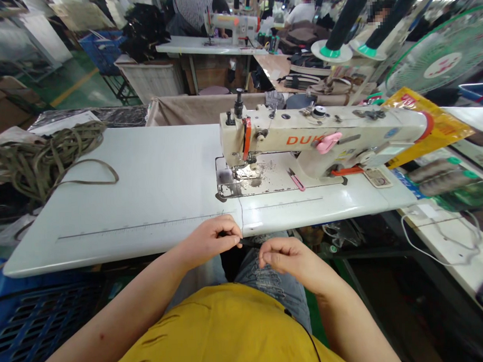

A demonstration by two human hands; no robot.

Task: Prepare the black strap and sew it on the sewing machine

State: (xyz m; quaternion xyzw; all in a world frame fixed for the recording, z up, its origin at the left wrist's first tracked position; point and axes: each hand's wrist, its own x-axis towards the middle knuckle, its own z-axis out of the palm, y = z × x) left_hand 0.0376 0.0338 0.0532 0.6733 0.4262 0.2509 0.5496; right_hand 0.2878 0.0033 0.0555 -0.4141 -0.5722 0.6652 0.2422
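My left hand (pixel 217 235) is at the front edge of the white sewing table, its fingers pinched on a thin black strip (pixel 249 243). The strip runs across to my right hand (pixel 286 257), whose curled fingers close at its other end; their exact hold is partly hidden. A dark thread (pixel 241 215) trails from the sewing machine (pixel 319 133) down to my left fingertips. Beyond my hands, pink-handled thread snips (pixel 296 180) lie on the machine bed.
Coiled olive-green tape (pixel 50 156) is heaped at the table's left end. Thread cones (pixel 349 21) and a green fan (pixel 439 63) stand at the right. A blue plastic crate (pixel 44 325) sits below left. People work at machines further back.
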